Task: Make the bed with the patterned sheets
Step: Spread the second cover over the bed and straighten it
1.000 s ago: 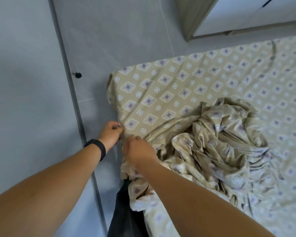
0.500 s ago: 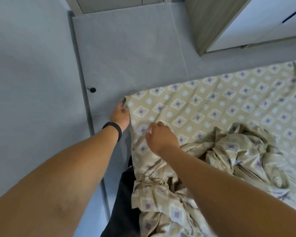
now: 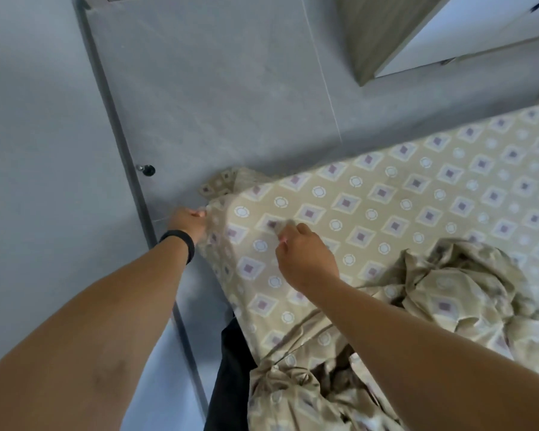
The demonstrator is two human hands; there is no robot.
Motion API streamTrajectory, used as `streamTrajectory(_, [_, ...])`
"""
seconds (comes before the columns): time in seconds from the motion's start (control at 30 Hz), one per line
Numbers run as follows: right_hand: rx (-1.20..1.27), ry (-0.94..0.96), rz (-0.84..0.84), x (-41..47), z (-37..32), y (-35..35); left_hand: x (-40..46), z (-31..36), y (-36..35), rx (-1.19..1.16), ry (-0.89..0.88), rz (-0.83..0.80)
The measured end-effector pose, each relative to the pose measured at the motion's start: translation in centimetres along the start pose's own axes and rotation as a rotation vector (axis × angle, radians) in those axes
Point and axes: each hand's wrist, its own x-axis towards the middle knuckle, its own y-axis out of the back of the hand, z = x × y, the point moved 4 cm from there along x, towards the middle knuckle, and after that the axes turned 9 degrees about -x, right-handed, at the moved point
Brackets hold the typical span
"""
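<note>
Beige patterned sheet covers the bed corner; a crumpled matching sheet lies beside. Grey floor surrounds. Left hand grips the sheet's corner edge; right hand pinches fabric on top.

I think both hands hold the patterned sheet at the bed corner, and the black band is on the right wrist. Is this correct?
Not quite: the head view shows the black band on the left wrist. The left hand and right hand do hold the patterned sheet at the bed corner.
</note>
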Motion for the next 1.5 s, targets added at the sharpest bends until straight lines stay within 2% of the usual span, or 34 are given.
streamTrajectory(0.07, [0.016,0.001,0.038,0.1,0.7,0.3,0.2,0.7,-1.7,0.030,-0.008,-0.028])
streamTrajectory(0.17, [0.037,-0.051,0.052,-0.8,2.1,0.7,-1.3,1.7,-4.0,-0.072,0.019,-0.122])
streamTrajectory(0.37, [-0.040,-0.026,-0.009,-6.0,1.9,3.9,-8.3,3.5,-1.0,0.113,-0.065,-0.149])
streamTrajectory(0.53, [0.021,-0.024,0.040,-13.5,1.7,7.5,-17.0,3.8,-0.6,0.162,-0.123,-0.173])
streamTrajectory(0.6, [0.078,-0.076,0.067,-16.4,3.1,7.4,-20.0,2.9,-0.9,0.270,-0.194,-0.144])
streamTrajectory(0.67, [0.151,-0.152,0.083,-20.4,5.9,6.2,-23.0,1.5,-2.3,0.487,-0.326,-0.141])
streamTrajectory(0.73, [0.212,-0.244,0.092,-26.1,10.8,3.9,-28.7,-0.2,-6.3,0.565,-0.425,-0.305])
streamTrajectory(0.8, [0.238,-0.291,0.109,-30.5,13.8,1.6,-33.6,-3.0,-9.6,0.507,-0.397,-0.534])
streamTrajectory(0.87, [0.261,-0.373,0.142,-36.3,18.0,0.0,-40.2,-6.1,-13.6,0.474,-0.287,-0.740])
streamTrajectory(0.9, [0.267,-0.391,0.156,-37.5,18.8,-0.4,-41.4,-7.2,-14.2,0.455,-0.203,-0.759])
streamTrajectory(0.97, [0.380,-0.505,0.250,-42.9,22.7,-0.7,-45.9,-8.5,-17.4,0.489,-0.174,-0.731])
streamTrajectory(1.1, [0.559,-0.643,0.349,-51.4,27.6,-2.8,-52.6,-7.5,-19.5,0.644,-0.337,-0.579])
streamTrajectory(1.2, [0.743,-0.680,0.377,-56.8,29.3,-4.2,-59.6,-6.6,-20.3,0.635,-0.366,-0.739])
streamTrajectory(1.23, [0.769,-0.651,0.367,-56.3,29.6,-4.3,-59.1,-6.8,-21.6,0.622,-0.360,-0.808])
streamTrajectory(1.33, [0.825,-0.526,0.337,-59.1,30.3,-3.1,-67.9,-5.8,-21.8,0.657,-0.378,-0.948])
streamTrajectory(1.37, [0.815,-0.504,0.355,-60.3,30.5,-2.5,-72.3,-5.1,-20.5,0.677,-0.442,-0.985])
streamTrajectory(1.43, [0.848,-0.472,0.412,-62.0,31.1,-1.1,-78.3,-4.2,-18.5,0.674,-0.532,-1.018])
streamTrajectory(1.5, [0.863,-0.451,0.498,-63.8,31.7,0.8,-80.2,-2.9,-17.6,0.601,-0.572,-1.013])
